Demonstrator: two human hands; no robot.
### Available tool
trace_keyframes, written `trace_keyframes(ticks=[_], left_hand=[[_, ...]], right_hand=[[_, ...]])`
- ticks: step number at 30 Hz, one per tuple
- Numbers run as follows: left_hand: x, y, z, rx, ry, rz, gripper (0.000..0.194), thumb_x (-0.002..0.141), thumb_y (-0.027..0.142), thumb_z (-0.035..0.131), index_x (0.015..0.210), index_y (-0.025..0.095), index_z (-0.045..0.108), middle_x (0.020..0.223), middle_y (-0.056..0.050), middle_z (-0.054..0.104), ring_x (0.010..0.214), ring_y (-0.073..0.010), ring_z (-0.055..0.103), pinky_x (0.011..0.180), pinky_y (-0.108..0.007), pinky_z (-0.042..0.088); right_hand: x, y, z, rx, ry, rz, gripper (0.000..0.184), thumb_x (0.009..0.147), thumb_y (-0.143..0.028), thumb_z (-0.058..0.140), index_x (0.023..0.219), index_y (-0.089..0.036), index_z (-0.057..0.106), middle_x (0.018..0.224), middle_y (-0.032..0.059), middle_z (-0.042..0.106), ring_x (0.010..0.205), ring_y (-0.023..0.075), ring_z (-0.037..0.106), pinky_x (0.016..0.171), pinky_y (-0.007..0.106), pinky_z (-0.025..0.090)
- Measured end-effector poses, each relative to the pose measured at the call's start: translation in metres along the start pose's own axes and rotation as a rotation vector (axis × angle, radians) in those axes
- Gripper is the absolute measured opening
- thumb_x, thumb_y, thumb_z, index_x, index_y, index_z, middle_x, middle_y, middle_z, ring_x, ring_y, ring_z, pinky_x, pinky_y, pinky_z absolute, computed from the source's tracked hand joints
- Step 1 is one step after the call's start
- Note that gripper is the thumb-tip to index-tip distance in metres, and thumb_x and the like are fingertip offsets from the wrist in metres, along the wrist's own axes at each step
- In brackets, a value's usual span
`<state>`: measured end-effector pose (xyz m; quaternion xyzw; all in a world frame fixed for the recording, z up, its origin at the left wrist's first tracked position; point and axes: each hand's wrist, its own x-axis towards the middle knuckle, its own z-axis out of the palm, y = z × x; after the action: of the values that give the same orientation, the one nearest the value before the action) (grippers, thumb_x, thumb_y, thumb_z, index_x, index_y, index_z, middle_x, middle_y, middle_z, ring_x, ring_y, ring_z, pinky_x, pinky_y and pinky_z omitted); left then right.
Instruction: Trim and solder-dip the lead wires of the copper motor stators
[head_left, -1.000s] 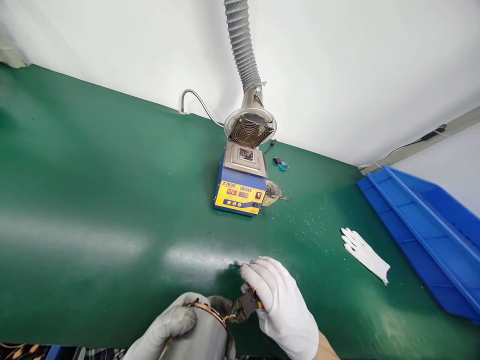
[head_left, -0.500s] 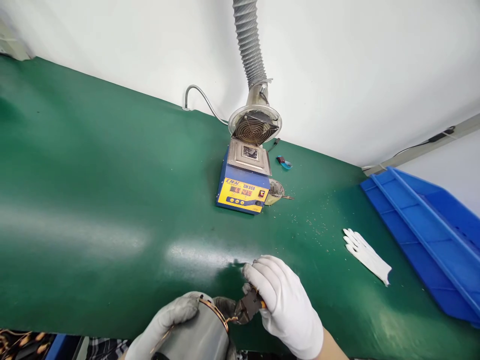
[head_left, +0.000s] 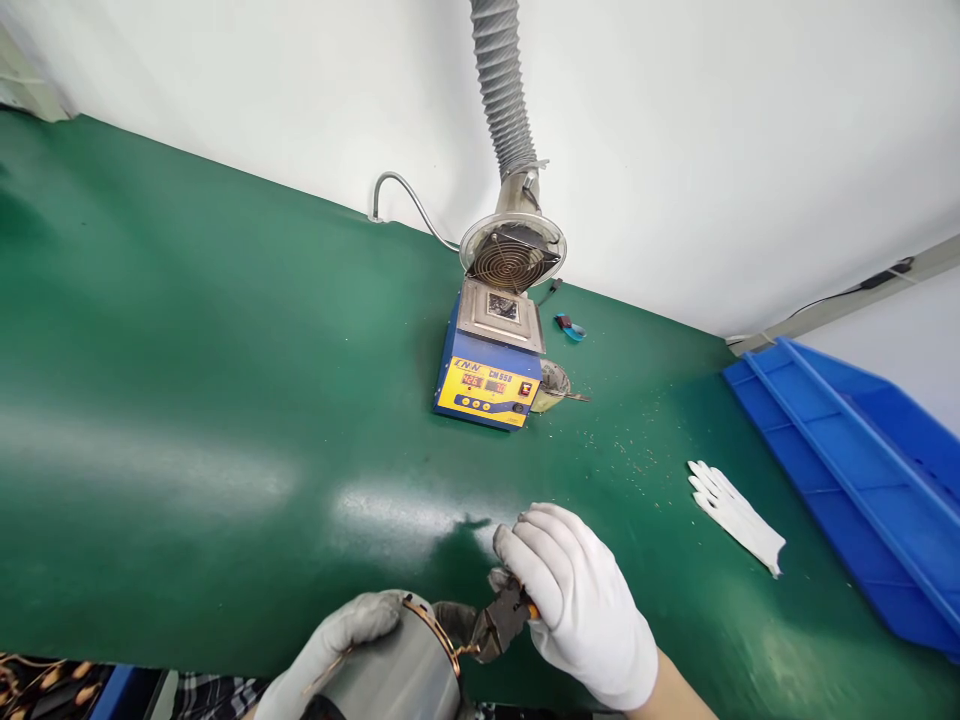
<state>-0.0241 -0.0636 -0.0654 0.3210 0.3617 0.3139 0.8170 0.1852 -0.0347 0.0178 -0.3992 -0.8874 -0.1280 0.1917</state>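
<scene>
My left hand (head_left: pixel 341 640), in a soiled white glove, grips a grey metal cylinder (head_left: pixel 397 670) at the bottom of the view. Copper wire (head_left: pixel 442 630) runs around the cylinder's rim, and a twisted copper end sticks out on the right. My right hand (head_left: pixel 581 600), gloved in white, is closed around a pair of pliers (head_left: pixel 501 620) with an orange handle part showing. Their dark jaws are at the twisted copper end. Gloved fingertips show behind the rim; the cylinder's lower part is cut off by the frame.
A blue-and-yellow solder pot (head_left: pixel 487 375) stands mid-bench below a fume extractor (head_left: pixel 514 255). Beside it is a small cup (head_left: pixel 553 385). A loose white glove (head_left: pixel 735 515) and a blue plastic bin (head_left: pixel 847 490) lie to the right. Copper-wired parts (head_left: pixel 45 685) show at lower left.
My right hand and the pliers have shifted slightly right and turned a little. The cylinder remains in my left hand, nearly in place. The solder pot's display digits differ.
</scene>
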Motion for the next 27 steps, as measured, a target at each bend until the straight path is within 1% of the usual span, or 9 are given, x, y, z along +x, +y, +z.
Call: trace_keyframes(ticks=[2, 6, 8, 14, 18, 21, 23, 25, 27], left_hand=[[-0.001, -0.011, -0.01, 0.079, 0.033, 0.034, 0.042, 0.076, 0.052, 0.041, 0.083, 0.02, 0.067, 0.088, -0.011, 0.071, 0.089, -0.0331, 0.065, 0.083, -0.053, 0.051], [-0.008, -0.03, -0.032, 0.2, 0.073, 0.095, 0.039, 0.059, 0.05, 0.063, 0.091, 0.028, 0.066, 0.106, -0.01, 0.067, 0.108, -0.0416, 0.053, 0.093, -0.061, 0.041], [-0.009, -0.035, -0.035, 0.222, 0.065, 0.099, 0.041, 0.057, 0.049, 0.067, 0.091, 0.028, 0.066, 0.108, -0.009, 0.066, 0.111, -0.0426, 0.051, 0.095, -0.062, 0.038], [-0.002, -0.032, -0.021, 0.218, 0.029, 0.056, 0.044, 0.081, 0.058, 0.046, 0.097, 0.019, 0.06, 0.1, -0.008, 0.066, 0.094, -0.0216, 0.061, 0.086, -0.047, 0.048], [-0.007, -0.013, -0.012, 0.192, 0.035, 0.033, 0.046, 0.083, 0.056, 0.04, 0.091, 0.017, 0.062, 0.091, -0.009, 0.067, 0.084, -0.0237, 0.064, 0.078, -0.046, 0.051], [-0.007, 0.013, -0.005, 0.19, 0.006, 0.049, 0.045, 0.083, 0.053, 0.034, 0.085, 0.019, 0.064, 0.086, -0.01, 0.069, 0.08, -0.027, 0.066, 0.074, -0.046, 0.053], [-0.005, 0.033, -0.001, 0.313, -0.067, 0.115, 0.041, 0.082, 0.049, 0.034, 0.087, 0.02, 0.063, 0.082, -0.009, 0.07, 0.073, -0.0259, 0.067, 0.065, -0.042, 0.055], [-0.003, 0.051, 0.005, 0.477, -0.11, 0.193, 0.028, 0.078, 0.041, 0.046, 0.087, 0.022, 0.065, 0.081, -0.007, 0.071, 0.07, -0.0244, 0.067, 0.061, -0.038, 0.056], [-0.003, 0.066, 0.012, 0.825, -0.041, 0.372, 0.02, 0.07, 0.027, 0.057, 0.087, 0.024, 0.068, 0.084, -0.006, 0.071, 0.076, -0.0256, 0.067, 0.064, -0.035, 0.057]], right_hand=[[0.001, 0.001, -0.002, -0.018, 0.01, -0.013, 0.028, 0.074, -0.004, 0.038, 0.095, -0.01, 0.056, 0.075, 0.0091, 0.066, 0.068, 0.0208, 0.059, 0.072, 0.04, 0.053], [0.002, 0.005, -0.003, -0.041, 0.035, -0.052, 0.025, 0.078, -0.007, 0.038, 0.094, -0.01, 0.056, 0.074, 0.0091, 0.066, 0.071, 0.0214, 0.06, 0.072, 0.04, 0.054], [0.002, 0.007, -0.002, -0.035, 0.027, -0.062, 0.024, 0.078, -0.007, 0.039, 0.096, -0.009, 0.056, 0.077, 0.0099, 0.066, 0.075, 0.0224, 0.06, 0.076, 0.041, 0.053], [0.008, 0.009, -0.005, 0.024, 0.012, -0.071, 0.024, 0.079, -0.006, 0.036, 0.094, -0.011, 0.055, 0.073, 0.0075, 0.064, 0.07, 0.0203, 0.058, 0.076, 0.038, 0.05], [0.007, 0.007, -0.001, 0.099, 0.013, -0.058, 0.021, 0.082, -0.009, 0.034, 0.089, -0.013, 0.053, 0.07, 0.0066, 0.062, 0.065, 0.0192, 0.055, 0.07, 0.036, 0.049], [-0.001, 0.0, 0.006, 0.175, -0.045, 0.03, 0.022, 0.085, -0.012, 0.029, 0.084, -0.016, 0.05, 0.066, 0.0058, 0.059, 0.06, 0.0184, 0.051, 0.057, 0.032, 0.045], [-0.007, -0.007, 0.009, 0.256, -0.098, 0.137, 0.024, 0.088, -0.017, 0.025, 0.079, -0.018, 0.048, 0.063, 0.0039, 0.056, 0.055, 0.0166, 0.048, 0.051, 0.029, 0.04], [-0.012, -0.013, 0.008, 0.389, -0.172, 0.261, 0.026, 0.09, -0.022, 0.025, 0.073, -0.02, 0.045, 0.06, 0.0007, 0.051, 0.051, 0.0138, 0.044, 0.049, 0.025, 0.037], [-0.012, -0.017, 0.003, 0.566, -0.307, 0.382, 0.025, 0.09, -0.024, 0.029, 0.069, -0.021, 0.042, 0.058, -0.0028, 0.047, 0.047, 0.0111, 0.04, 0.046, 0.022, 0.033]])
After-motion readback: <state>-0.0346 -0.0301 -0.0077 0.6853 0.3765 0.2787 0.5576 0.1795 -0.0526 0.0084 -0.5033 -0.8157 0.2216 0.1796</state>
